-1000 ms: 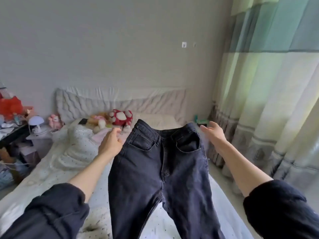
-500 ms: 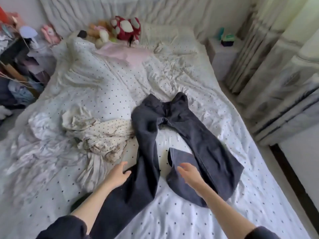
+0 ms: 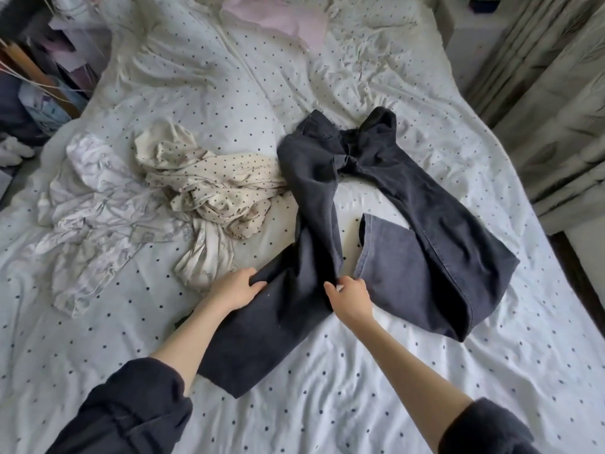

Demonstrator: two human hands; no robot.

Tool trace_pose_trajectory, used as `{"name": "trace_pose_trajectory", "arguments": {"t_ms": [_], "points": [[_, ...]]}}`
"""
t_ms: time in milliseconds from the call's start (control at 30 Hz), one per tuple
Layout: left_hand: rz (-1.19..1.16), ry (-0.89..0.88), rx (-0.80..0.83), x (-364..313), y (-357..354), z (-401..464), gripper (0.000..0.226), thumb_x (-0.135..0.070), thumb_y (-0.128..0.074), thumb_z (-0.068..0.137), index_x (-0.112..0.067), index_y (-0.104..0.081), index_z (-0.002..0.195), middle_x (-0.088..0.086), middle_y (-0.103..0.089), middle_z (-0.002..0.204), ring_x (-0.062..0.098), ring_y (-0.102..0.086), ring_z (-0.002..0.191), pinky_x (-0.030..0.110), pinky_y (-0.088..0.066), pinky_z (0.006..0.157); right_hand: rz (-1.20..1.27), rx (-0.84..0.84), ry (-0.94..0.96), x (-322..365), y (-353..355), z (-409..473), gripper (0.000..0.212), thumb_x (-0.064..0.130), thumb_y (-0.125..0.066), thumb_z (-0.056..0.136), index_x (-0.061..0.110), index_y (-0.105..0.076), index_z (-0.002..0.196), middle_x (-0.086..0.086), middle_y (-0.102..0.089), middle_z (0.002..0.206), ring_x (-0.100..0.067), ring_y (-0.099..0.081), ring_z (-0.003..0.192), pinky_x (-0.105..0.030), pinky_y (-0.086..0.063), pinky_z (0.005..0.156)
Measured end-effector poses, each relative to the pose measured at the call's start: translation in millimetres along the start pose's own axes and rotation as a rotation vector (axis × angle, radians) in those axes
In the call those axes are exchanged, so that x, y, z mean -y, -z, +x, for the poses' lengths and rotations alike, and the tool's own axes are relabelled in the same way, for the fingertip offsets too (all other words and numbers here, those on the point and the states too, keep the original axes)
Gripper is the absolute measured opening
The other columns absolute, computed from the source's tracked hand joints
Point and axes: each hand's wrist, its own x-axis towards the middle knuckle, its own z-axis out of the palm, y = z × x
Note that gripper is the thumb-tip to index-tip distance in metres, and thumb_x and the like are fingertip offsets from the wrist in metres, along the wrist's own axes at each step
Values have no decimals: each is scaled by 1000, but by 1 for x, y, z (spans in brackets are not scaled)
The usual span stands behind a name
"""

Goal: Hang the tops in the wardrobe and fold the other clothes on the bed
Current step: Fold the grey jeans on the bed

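Dark grey jeans [image 3: 314, 191] lie spread on the dotted white bed sheet [image 3: 360, 388], waistband away from me, legs apart. The right leg's lower part is folded back, its hem [image 3: 386, 244] pointing up the bed. My left hand [image 3: 234, 288] grips the left edge of the left leg near the knee. On that same leg's right edge my right hand [image 3: 350, 294] pinches the fabric with curled fingers.
A crumpled cream polka-dot garment [image 3: 212, 188] and a white patterned garment [image 3: 98, 208] lie left of the jeans. A pink garment [image 3: 278, 18] is at the head of the bed. Curtains [image 3: 556, 109] hang along the right; clutter [image 3: 36, 77] fills the left.
A second ago I held the jeans up by the waistband. They now lie on the bed, and both hands have closed on the edges of the left leg.
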Motion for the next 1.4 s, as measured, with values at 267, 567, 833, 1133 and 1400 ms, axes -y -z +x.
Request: {"name": "trace_pose_trajectory", "arguments": {"t_ms": [267, 567, 833, 1133, 1400], "points": [[-356, 84, -196, 22, -2, -99, 36, -31, -42, 99, -10, -40, 70, 5, -40, 65, 19, -40, 62, 30, -27, 57, 830, 251, -155, -6, 6, -34, 11, 19, -54, 94, 8, -55, 98, -9, -61, 95, -22, -58, 85, -32, -46, 81], [-438, 45, -154, 37, -38, -187, 38, -38, -54, 93, -1, -56, 85, 11, -59, 73, 20, -56, 68, 31, -38, 63, 617, 409, -44, -47, -3, -115, 15, 24, -60, 90, 11, -65, 84, -3, -69, 84, -15, -64, 73, -22, -45, 74], [-493, 69, -218, 30, -59, -236, 35, -34, -59, 90, -4, -50, 75, 1, -46, 67, 16, -45, 63, 30, -33, 61, 495, 518, 83, -74, 8, -162, 12, 32, -67, 85, 21, -69, 89, 16, -73, 82, 5, -66, 76, -14, -46, 70], [-240, 448, -129, 41, -132, -292, 15, -26, -53, 92, -16, -55, 103, 5, -63, 94, 23, -59, 88, 30, -42, 74, 156, 613, 82, -135, -13, -201, 34, 13, -59, 90, -15, -58, 109, -23, -66, 103, -22, -65, 87, -26, -55, 76], [-120, 104, -276, -50, -140, -247, 35, -18, -47, 96, -17, -47, 131, 3, -48, 135, 22, -48, 121, 39, -43, 96, 305, 326, -47, -179, 52, -152, 24, 20, -49, 95, 7, -60, 112, -12, -67, 110, -18, -59, 85, -17, -41, 56]]}}
